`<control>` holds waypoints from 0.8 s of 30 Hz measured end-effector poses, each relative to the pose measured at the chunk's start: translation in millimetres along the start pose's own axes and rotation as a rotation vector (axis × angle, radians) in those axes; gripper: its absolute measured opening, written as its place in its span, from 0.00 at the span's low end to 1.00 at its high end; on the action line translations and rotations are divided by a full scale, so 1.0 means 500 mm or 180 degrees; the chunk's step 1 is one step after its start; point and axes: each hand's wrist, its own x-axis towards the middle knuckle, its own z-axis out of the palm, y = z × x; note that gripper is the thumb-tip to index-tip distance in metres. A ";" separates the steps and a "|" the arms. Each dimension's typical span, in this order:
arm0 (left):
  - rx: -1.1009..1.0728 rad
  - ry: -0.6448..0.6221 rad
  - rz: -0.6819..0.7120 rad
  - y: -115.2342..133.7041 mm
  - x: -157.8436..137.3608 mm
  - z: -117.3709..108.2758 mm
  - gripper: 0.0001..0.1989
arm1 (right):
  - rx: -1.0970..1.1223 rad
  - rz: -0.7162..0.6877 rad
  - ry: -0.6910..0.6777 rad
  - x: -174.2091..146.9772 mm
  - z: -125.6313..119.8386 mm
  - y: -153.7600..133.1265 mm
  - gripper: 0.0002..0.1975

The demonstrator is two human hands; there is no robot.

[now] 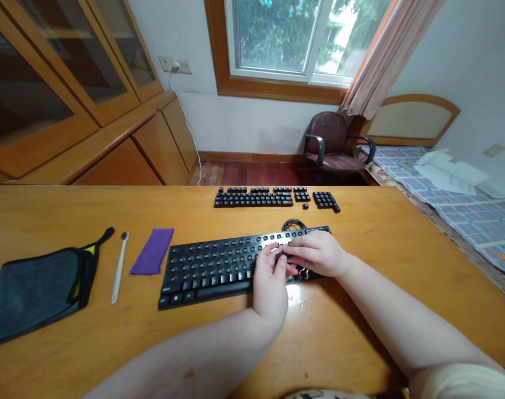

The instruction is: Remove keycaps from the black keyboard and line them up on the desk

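A black keyboard point(213, 260) lies slightly angled on the wooden table, most of its upper keycaps off and a bottom row of keys still on. Over its right part, my left hand point(273, 282) is closed, thumb and fingers pinching a small dark piece that looks like a keycap point(281, 256). My right hand point(319, 252) comes in from the right, fingers bent and their tips meeting the left fingertips; what they grip is hidden. Beyond the keyboard, loose black keycaps point(254, 198) stand sorted in rows, with a number-pad group point(326, 200) at their right.
Left of the keyboard lie a purple cloth point(153, 252), a toothbrush point(120, 269) and a dark grey fabric pouch point(40, 291). A coiled black cable point(294, 224) sits behind the keyboard. Past the table point(385, 221) are an armchair point(329, 141) and a bed point(452, 194).
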 end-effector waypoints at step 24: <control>0.2001 -0.1878 -0.0597 -0.047 -0.047 -0.010 0.07 | -0.0434 0.2617 -0.0844 0.077 -0.001 0.134 0.08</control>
